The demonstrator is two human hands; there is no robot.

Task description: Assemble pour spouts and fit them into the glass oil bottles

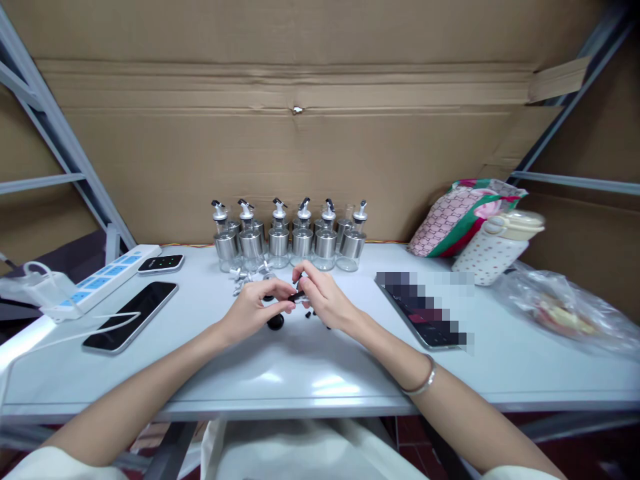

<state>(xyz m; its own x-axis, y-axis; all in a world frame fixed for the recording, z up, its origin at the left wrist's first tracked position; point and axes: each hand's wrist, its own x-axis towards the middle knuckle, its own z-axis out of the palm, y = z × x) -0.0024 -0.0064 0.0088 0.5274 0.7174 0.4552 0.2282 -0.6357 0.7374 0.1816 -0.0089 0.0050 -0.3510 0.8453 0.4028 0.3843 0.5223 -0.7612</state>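
My left hand (255,308) and my right hand (327,299) meet over the middle of the table, both pinching a small black-and-silver pour spout (299,297). Fingers cover much of it. Just behind my left hand lies a pile of loose white-and-silver spout parts (245,275). A round black cap (275,322) rests on the table below my left fingertips. Tiny black pieces (309,315) are scattered under my right hand. Farther back stand rows of glass bottles with steel sleeves (303,248); several front ones carry spouts with black flip tops.
On the left are a power strip (107,277), a small black device (161,264) and a phone (133,317) with a white cable. To the right lie another phone (425,320), a patterned bag (457,217), a dotted flask (493,253) and a plastic bag (565,310). Cardboard (350,147) closes off the back.
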